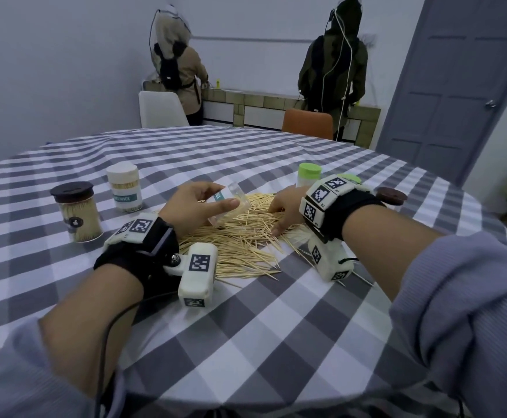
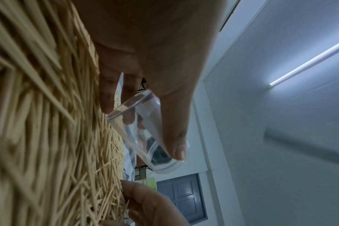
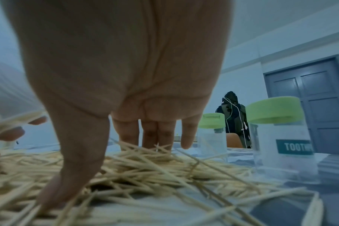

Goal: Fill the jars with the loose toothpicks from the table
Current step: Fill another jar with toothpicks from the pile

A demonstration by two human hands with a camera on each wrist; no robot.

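Note:
A heap of loose toothpicks (image 1: 240,236) lies on the checked tablecloth (image 1: 276,327) between my hands. My left hand (image 1: 225,195) grips an empty clear jar (image 1: 241,196), tilted, just above the heap's left part. In the left wrist view the thumb (image 2: 176,146) lies along the jar (image 2: 145,137), with the other fingers on its far side. My right hand (image 1: 276,220) rests on the heap's right side with fingers straight. In the right wrist view its thumb (image 3: 54,191) and fingertips (image 3: 157,142) press into the toothpicks (image 3: 145,168).
Two filled jars stand at the left, one with a dark lid (image 1: 75,212) and one with a white lid (image 1: 124,188). Two clear green-lidded jars (image 3: 281,137) (image 3: 211,134) stand behind my right hand. A brown lid (image 1: 392,196) lies at the right. Two people stand at the far counter.

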